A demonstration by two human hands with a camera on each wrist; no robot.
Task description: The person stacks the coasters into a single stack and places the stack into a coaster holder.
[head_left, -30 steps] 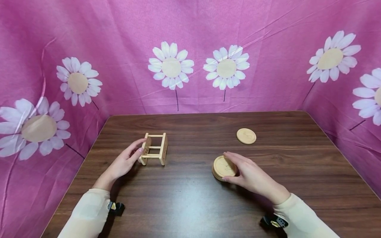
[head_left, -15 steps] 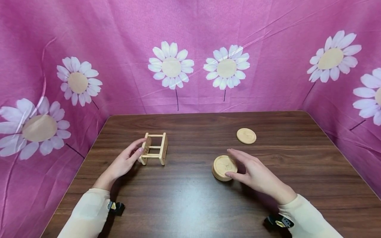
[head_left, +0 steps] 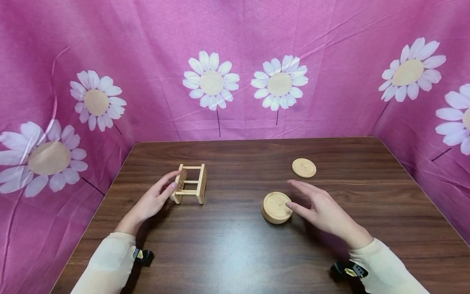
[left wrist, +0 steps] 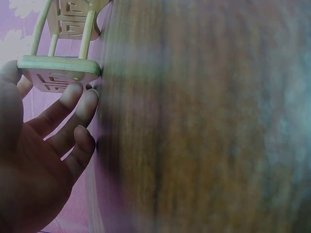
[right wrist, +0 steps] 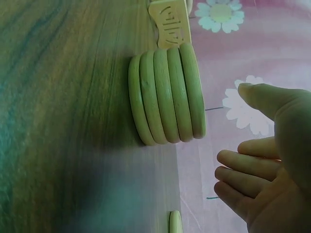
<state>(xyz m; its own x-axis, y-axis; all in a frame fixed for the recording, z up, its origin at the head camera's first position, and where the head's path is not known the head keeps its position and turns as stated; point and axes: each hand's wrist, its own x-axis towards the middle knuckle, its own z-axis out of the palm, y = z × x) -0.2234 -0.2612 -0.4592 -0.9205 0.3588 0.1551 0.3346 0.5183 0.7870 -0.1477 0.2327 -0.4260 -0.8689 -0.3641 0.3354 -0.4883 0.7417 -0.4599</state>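
A small wooden coaster rack, with cut-out side panels and thin rungs, stands left of centre. My left hand rests against its outer side; in the left wrist view, fingertips meet the slotted panel. Right of centre sits a neat stack of several round wooden coasters, the top one bearing an engraved line drawing. Beside the stack hovers my right hand, fingers extended and holding nothing. Its thumb overlaps the stack's edge in the head view, while a gap to the coasters shows in the right wrist view.
A single round coaster lies flat farther back, beyond the right hand. The dark wood-grain table ends at a pink cloth printed with white daisies, which hangs behind and along both sides.
My right hand has let go of the coaster stack and drawn back to the right, its fingers spreading. The stack stays where it was. The left hand and rack have not moved.
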